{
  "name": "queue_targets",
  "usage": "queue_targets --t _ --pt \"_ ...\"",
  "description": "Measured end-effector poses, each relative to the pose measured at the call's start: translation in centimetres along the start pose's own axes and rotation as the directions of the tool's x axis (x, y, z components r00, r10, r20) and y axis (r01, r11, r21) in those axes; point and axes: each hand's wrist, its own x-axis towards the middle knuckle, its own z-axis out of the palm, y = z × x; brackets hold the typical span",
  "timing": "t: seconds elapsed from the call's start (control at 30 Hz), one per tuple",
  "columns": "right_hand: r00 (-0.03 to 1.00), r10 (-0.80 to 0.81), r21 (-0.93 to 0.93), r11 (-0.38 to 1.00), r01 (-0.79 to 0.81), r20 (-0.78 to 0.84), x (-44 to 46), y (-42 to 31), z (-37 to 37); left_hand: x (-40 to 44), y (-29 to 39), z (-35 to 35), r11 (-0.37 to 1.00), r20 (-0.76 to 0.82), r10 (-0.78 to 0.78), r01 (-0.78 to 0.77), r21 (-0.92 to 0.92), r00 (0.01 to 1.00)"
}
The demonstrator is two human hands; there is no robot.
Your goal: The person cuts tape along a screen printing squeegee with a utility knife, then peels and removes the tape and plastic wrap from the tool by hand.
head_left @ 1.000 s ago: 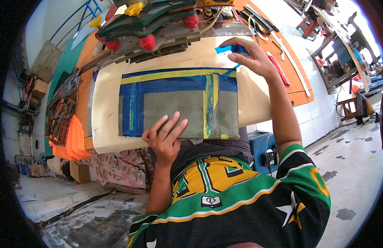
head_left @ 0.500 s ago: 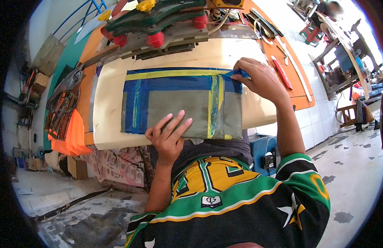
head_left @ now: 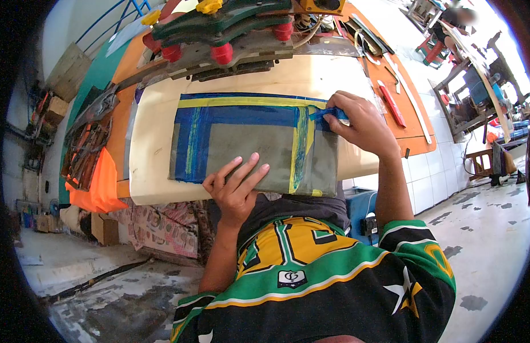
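A grey-green rectangular panel with blue bands and yellow strips along its top and sides lies on a cream sheet over the table's near edge. My left hand rests on its lower edge, fingers spread and holding nothing. At the panel's upper right corner, my right hand is closed in a pinch on a crumpled blue strip. Whether the strip is tape or film I cannot make out. Its left end reaches to the yellow strip on the panel's right side.
A green clamp-like machine with red knobs stands behind the panel. On the orange table lie a red cutter and a white strip. Dark scraps and orange cloth sit at left. Another person sits far right.
My right hand has moved slightly down, pulling the blue strip a little with it. My left hand stays on the panel. The whole view has shifted slightly.
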Motion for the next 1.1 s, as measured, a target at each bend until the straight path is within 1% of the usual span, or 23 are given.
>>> queue_targets --t 0.07,0.1,0.17,0.2,0.23,0.3,0.37,0.43,0.57,0.63,0.67,0.7,0.77,0.8,0.83,0.9,0.93,1.0,1.1 --pt "0.997 -0.017 0.013 1.0 0.018 -0.076 -0.1 0.4 0.4 0.1 0.0 0.0 1.0 -0.002 0.001 -0.001 -0.001 1.0" --pt "0.997 -0.016 0.01 1.0 0.016 -0.078 0.0 0.6 0.0 0.1 0.1 0.0 1.0 -0.004 0.001 -0.001 0.0 1.0" --pt "0.991 0.134 0.223 0.965 -0.137 0.026 0.0 1.1 -0.8 0.2 0.1 -0.1 1.0 -0.006 0.008 -0.008 0.004 1.0" --pt "0.985 0.175 0.295 0.941 -0.166 -0.004 0.0 1.5 -0.6 0.2 0.1 -0.1 1.0 -0.008 0.012 -0.012 0.011 1.0" --pt "0.984 0.179 0.291 0.942 -0.169 -0.007 0.0 2.1 -0.2 0.1 0.1 0.0 1.0 -0.01 0.016 -0.016 0.006 1.0" --pt "0.938 0.341 0.556 0.771 -0.311 0.052 0.0 3.0 0.6 -0.1 -0.1 0.1 1.0 -0.005 0.029 -0.029 -0.002 1.0" --pt "0.929 0.364 0.577 0.745 -0.334 0.069 0.2 3.3 0.6 -0.1 0.0 0.2 1.0 -0.012 0.031 -0.031 -0.006 0.999" --pt "0.907 0.402 0.634 0.67 -0.387 0.128 0.3 3.6 0.7 -0.1 0.0 0.2 0.999 -0.016 0.033 -0.033 -0.009 0.999" --pt "0.912 0.394 0.619 0.689 -0.378 0.118 0.2 2.5 0.2 0.0 0.0 0.3 0.999 -0.03 0.033 -0.033 -0.009 0.999" --pt "0.95 0.309 0.384 0.874 -0.298 0.034 0.0 0.9 -0.4 -0.1 0.0 0.3 1.0 -0.028 0.027 -0.028 -0.015 0.999" --pt "0.951 0.309 0.339 0.892 -0.298 0.02 0.1 -0.1 -0.6 -0.2 0.0 0.4 0.999 -0.033 0.03 -0.03 -0.013 0.999" --pt "0.95 0.312 0.34 0.892 -0.3 0.018 0.1 0.2 -0.4 -0.2 -0.1 0.4 0.999 -0.04 0.035 -0.035 -0.011 0.999" --pt "0.946 0.323 0.457 0.839 -0.297 0.022 0.3 1.1 0.2 0.0 -0.1 0.3 0.999 -0.036 0.036 -0.037 -0.026 0.999" --pt "0.928 0.369 0.541 0.769 -0.342 0.062 0.5 1.3 0.2 0.0 -0.1 0.3 0.999 -0.032 0.032 -0.033 -0.038 0.999" --pt "0.928 0.368 0.54 0.769 -0.341 0.061 0.6 1.3 0.3 0.0 -0.1 0.3 0.999 -0.033 0.033 -0.034 -0.037 0.999" --pt "0.897 0.443 0.52 0.766 -0.378 0.0 1.0 1.2 0.7 -0.1 -0.1 0.2 0.999 -0.016 0.023 -0.024 -0.04 1.0" --pt "0.896 0.443 0.52 0.765 -0.379 0.002 1.1 1.3 0.9 -0.1 -0.1 0.1 0.999 -0.014 0.022 -0.023 -0.04 1.0" --pt "0.932 0.293 0.33 0.92 -0.214 -0.213 1.1 1.6 1.0 0.0 0.0 0.1 0.999 -0.013 0.026 -0.027 -0.031 1.0" --pt "0.952 0.248 0.297 0.936 -0.189 -0.176 1.1 1.7 0.5 -0.1 -0.1 0.2 0.999 -0.012 0.026 -0.026 -0.036 1.0"
